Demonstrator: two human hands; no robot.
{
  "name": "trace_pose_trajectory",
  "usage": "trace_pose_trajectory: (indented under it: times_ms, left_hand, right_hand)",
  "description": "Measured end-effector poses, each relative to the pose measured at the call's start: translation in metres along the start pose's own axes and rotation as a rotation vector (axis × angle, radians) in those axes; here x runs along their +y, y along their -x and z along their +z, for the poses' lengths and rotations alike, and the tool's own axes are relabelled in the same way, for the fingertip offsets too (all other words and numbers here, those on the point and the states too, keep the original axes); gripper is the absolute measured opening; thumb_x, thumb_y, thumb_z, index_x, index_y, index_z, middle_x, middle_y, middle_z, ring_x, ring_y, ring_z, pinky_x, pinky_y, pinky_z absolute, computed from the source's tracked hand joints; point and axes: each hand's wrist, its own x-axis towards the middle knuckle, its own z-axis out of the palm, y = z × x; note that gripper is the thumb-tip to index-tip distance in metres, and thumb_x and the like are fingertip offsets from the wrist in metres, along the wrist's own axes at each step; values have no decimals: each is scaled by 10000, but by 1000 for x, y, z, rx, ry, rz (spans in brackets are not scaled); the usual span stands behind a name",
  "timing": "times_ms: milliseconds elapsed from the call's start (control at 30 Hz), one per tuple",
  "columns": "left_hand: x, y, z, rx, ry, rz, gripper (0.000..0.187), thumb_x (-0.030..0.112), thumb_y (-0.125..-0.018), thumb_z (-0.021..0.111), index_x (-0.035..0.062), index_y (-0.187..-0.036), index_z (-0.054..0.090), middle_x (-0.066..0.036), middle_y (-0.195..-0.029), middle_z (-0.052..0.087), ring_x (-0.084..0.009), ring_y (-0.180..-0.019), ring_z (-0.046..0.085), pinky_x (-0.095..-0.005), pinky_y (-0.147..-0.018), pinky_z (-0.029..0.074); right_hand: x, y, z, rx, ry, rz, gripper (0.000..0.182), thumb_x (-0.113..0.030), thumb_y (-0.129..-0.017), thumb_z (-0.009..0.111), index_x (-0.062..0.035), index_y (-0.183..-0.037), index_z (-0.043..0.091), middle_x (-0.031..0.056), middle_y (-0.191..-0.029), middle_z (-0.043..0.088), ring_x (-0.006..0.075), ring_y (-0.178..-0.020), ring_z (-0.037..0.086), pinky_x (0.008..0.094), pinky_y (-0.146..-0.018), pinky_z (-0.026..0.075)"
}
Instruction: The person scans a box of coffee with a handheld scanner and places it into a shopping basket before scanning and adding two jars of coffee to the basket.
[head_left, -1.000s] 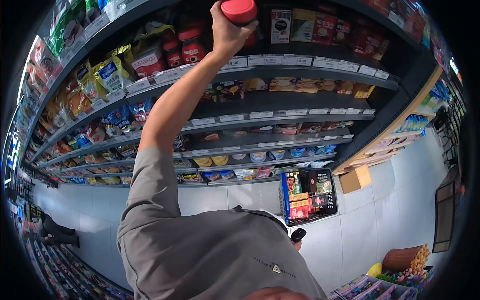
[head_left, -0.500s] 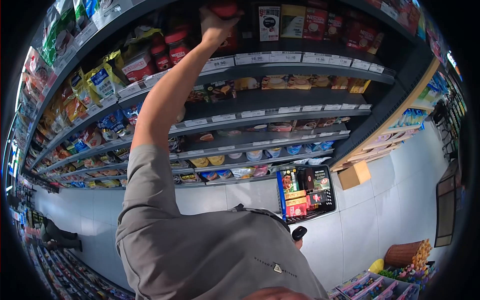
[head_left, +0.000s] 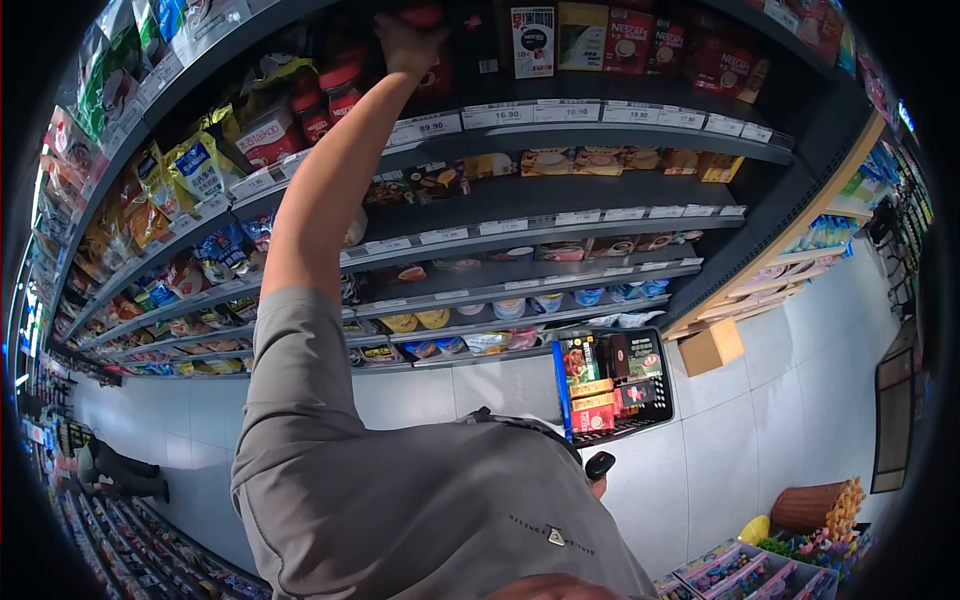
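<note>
My left hand [head_left: 408, 45] reaches up to the top shelf, its fingers closed around the red lid of a jar [head_left: 420, 15]. The jar's body is mostly hidden by the hand and the dark shelf. Just left of it stand red-lidded Nescafé coffee jars [head_left: 341, 90]; a white box with a black circle [head_left: 533, 42] is to the right. Low on my right side, only a bit of my right hand [head_left: 600, 487] shows, closed on a black rounded object [head_left: 599, 465] like a handle end. My torso hides the rest of that hand.
A black shopping basket [head_left: 668, 400] with several boxes stands on the floor by the shelf. An open cardboard box [head_left: 711, 346] sits beside it. Price tags line the shelf edges [head_left: 500, 115]. Another person [head_left: 120, 470] is far left; a wicker basket [head_left: 805, 508] is lower right.
My left hand has shifted left and a little farther up with the jar, uncovering dark packages to its right. My right hand has hardly moved.
</note>
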Motion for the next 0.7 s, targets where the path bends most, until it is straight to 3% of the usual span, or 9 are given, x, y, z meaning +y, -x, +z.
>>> trace_pose_trajectory:
  times_ms: [67, 167, 400, 467, 567, 700]
  left_hand:
    - [-14, -10, 6, -4, 24, 49, 975, 351, -530, 880, -132, -1178, 335, -303, -1193, 491, -392, -1141, 509, -395, -971, 436]
    - [-20, -13, 9, 7, 150, 70, 965, 357, -518, 886, -125, -1166, 359, -279, -1175, 514, -373, -1130, 522, -386, -971, 439]
    - [-24, -19, 18, 63, 78, -32, 937, 346, -520, 885, -114, -1168, 388, -267, -1167, 542, -360, -1103, 553, -386, -957, 450]
    - [-34, -21, 26, 78, 119, 67, 922, 346, -523, 880, -101, -1173, 404, -269, -1182, 539, -360, -1109, 553, -392, -955, 451]
    - [-33, -20, 25, 61, 130, 73, 898, 337, -524, 874, -87, -1172, 420, -257, -1177, 547, -355, -1098, 560, -398, -952, 449]
    - [-36, -22, 29, 89, 46, 40, 897, 335, -521, 871, -76, -1180, 422, -248, -1157, 554, -348, -1087, 563, -403, -944, 452]
  right_hand:
    - [34, -12, 8, 15, -255, -40, 433, -179, -618, 774, -19, -989, 621, 139, -924, 685, 286, -893, 656, 381, -829, 486]
    - [70, -29, 14, 28, -172, -70, 434, -175, -622, 774, -7, -990, 617, 145, -936, 682, 294, -900, 653, 383, -828, 484]
    - [25, -8, -6, -7, -248, 22, 433, -134, -621, 776, 0, -999, 612, 152, -949, 678, 304, -908, 652, 379, -832, 480]
    - [32, -7, -7, 40, -167, 26, 446, -126, -619, 781, 0, -1010, 609, 150, -933, 680, 297, -900, 652, 376, -831, 480]
    - [-4, 8, -15, 16, 37, 3, 455, -131, -622, 788, -1, -1019, 607, 147, -932, 680, 299, -897, 651, 377, -833, 480]
    - [-24, 4, -22, -7, 44, -28, 457, -150, -636, 777, -10, -1034, 603, 147, -946, 674, 299, -907, 644, 379, -839, 476]
